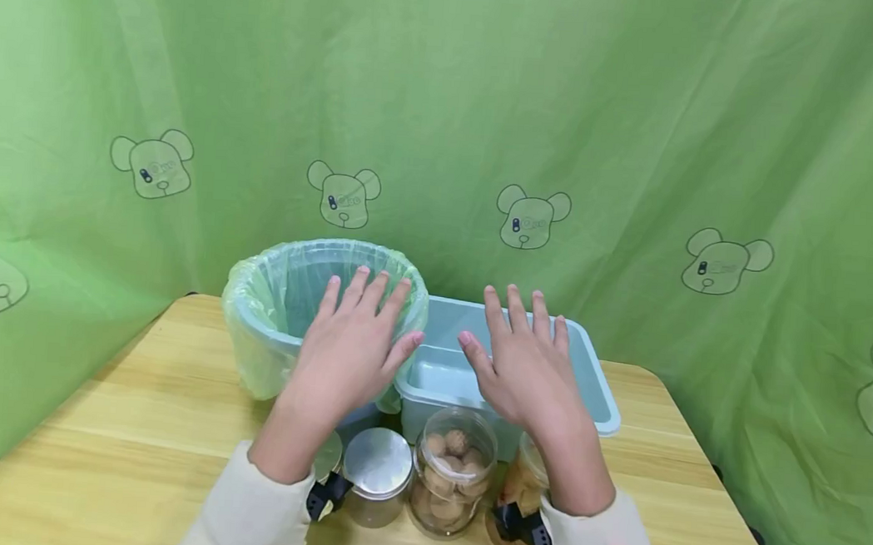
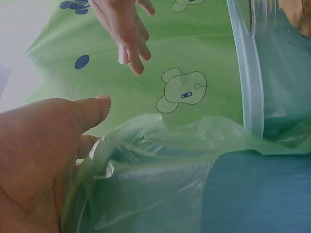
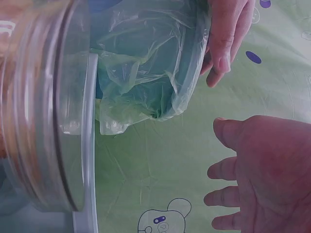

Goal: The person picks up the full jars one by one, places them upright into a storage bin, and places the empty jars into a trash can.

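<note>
My left hand [image 1: 353, 347] is held out with straight, spread fingers in front of a round blue bin lined with a thin green plastic bag [image 1: 251, 353]. My right hand [image 1: 524, 365], also spread and holding nothing, is over a light blue rectangular tub [image 1: 602, 391]. Below the hands stands a clear jar of brown, walnut-like balls [image 1: 452, 482]. To its left is a jar with a silver lid [image 1: 378, 465]. Under the right wrist, a jar with orange-brown contents [image 1: 525, 478] is partly hidden. Another jar [image 1: 328, 453] is mostly covered by the left wrist.
Everything stands on a light wooden table [image 1: 120, 420]. A green curtain with bear faces [image 1: 446, 123] hangs behind and at both sides. Bin and tub stand side by side at the table's back, with the jars in a row before them.
</note>
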Tool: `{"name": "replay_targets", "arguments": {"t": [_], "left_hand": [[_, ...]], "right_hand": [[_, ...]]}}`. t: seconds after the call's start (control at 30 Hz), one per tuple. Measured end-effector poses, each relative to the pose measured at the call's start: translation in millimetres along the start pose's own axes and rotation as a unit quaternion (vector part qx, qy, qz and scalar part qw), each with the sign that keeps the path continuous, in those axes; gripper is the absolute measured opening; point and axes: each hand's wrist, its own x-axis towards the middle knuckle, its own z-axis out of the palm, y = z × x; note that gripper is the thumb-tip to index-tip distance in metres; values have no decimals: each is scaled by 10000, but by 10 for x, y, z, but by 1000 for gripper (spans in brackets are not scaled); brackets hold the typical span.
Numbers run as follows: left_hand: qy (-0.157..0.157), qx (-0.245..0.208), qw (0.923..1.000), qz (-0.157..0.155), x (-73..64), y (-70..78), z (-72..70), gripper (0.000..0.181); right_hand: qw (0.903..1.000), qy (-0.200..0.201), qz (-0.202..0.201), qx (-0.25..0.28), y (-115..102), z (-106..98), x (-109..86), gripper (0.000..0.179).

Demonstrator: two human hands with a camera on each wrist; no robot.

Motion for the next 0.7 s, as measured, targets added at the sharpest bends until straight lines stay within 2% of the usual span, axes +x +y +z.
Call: {"name": "replay_targets", "arguments": {"t": [0.33,0.7], "left_hand": [[5,37,9998,201,-8,122,15,68],[201,167,9965,794,3,313,84,65]], "right_hand": [[10000,-4,-58,26,74,-35,-69,72],[9999,-75,79,73,278,-159,-213,76]]}}
